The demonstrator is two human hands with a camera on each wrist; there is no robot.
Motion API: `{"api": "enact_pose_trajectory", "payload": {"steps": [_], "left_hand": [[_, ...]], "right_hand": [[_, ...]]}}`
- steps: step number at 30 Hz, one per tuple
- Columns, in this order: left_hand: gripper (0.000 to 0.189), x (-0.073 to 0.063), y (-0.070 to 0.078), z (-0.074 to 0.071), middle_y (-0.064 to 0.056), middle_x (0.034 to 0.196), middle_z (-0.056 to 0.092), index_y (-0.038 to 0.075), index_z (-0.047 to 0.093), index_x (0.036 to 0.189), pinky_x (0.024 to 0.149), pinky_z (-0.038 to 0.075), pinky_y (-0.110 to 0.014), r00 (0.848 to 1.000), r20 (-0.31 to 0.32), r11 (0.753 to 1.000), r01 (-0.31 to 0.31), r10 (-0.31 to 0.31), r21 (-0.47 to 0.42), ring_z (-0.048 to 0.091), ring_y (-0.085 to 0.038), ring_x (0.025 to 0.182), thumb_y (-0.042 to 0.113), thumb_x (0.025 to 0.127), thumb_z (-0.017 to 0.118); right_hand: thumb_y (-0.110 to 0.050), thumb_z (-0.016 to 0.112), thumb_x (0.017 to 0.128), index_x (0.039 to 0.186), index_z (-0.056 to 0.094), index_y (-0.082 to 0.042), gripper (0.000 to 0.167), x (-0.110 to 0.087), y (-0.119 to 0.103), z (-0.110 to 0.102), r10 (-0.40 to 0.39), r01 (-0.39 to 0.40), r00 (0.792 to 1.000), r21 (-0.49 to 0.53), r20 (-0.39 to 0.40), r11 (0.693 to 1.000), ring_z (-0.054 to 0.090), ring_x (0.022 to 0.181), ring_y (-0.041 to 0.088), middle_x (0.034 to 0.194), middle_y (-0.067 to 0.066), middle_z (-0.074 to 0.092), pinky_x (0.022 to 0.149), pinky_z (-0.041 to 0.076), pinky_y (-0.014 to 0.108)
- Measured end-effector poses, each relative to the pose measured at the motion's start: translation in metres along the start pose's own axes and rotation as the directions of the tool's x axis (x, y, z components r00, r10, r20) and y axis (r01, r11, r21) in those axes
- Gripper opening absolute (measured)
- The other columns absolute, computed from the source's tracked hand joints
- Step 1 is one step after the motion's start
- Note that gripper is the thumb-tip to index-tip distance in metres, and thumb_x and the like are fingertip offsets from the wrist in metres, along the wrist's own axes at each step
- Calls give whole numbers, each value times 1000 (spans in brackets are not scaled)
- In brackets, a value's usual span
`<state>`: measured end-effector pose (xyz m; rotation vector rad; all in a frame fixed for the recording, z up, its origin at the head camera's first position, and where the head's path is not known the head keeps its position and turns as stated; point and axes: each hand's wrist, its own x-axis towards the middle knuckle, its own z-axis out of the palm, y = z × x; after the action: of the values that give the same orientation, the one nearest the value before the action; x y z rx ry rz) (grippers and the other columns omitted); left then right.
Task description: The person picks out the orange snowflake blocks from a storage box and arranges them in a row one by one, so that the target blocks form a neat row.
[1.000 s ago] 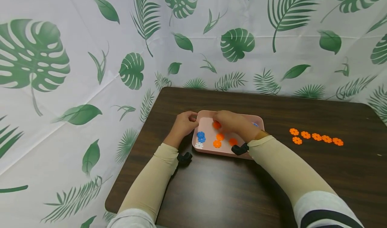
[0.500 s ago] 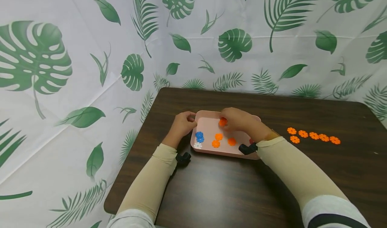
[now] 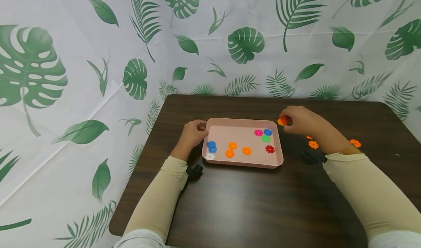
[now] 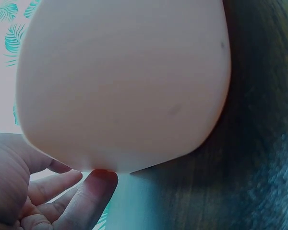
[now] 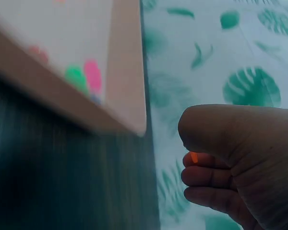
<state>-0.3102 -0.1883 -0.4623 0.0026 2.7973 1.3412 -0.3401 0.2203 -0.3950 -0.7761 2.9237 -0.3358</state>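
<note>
A pink tray (image 3: 236,125) lies on the table. At its left end my left hand (image 3: 190,136) pinches the rim; in the left wrist view the thumb (image 4: 89,201) presses the tray wall (image 4: 129,96). My right hand (image 3: 304,124) is raised beyond the tray's right end, pinching an orange flower-shaped disc (image 3: 282,121) between thumb and fingers. In the right wrist view only a sliver of that disc (image 5: 194,157) shows. Inside the tray lie 3 orange discs (image 3: 246,151), blue discs (image 3: 212,145), a white disc (image 3: 209,156), a pink disc (image 3: 258,132), a green disc (image 3: 266,138) and a red disc (image 3: 270,149).
Orange discs (image 3: 313,144) lie on the dark wooden table (image 3: 246,204) to the right, partly covered by my right hand and wrist. Another orange disc (image 3: 355,143) shows past the wrist. A leaf-patterned cloth (image 3: 204,65) hangs behind the table.
My right hand has lifted an orange disc from the tray and carried it right, past the tray's right end. The left hand stays at the tray's left rim.
</note>
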Motion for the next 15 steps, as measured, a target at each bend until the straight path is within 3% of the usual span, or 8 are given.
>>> {"api": "enact_pose_trajectory", "payload": {"steps": [6,15], "left_hand": [[44,2,-4,-2,-10,108,73,10,69,132,83,61,-42,1000,-4,1000,7,-7,7,67,-26,93,15,89,71],[45,1,0,-1,-10,110,72,11,68,134,84,61,-42,999,14,999,42,-42,-7,67,-27,93,15,89,71]], "right_hand": [[-11,77,84,113,67,7,36,-37,43,-3,59,-59,998,10,14,998,59,84,26,99,13,66,76,55,50],[-13,80,85,110,65,12,39,-89,92,17,145,-144,989,-16,37,989,61,81,27,92,13,66,74,54,52]]}}
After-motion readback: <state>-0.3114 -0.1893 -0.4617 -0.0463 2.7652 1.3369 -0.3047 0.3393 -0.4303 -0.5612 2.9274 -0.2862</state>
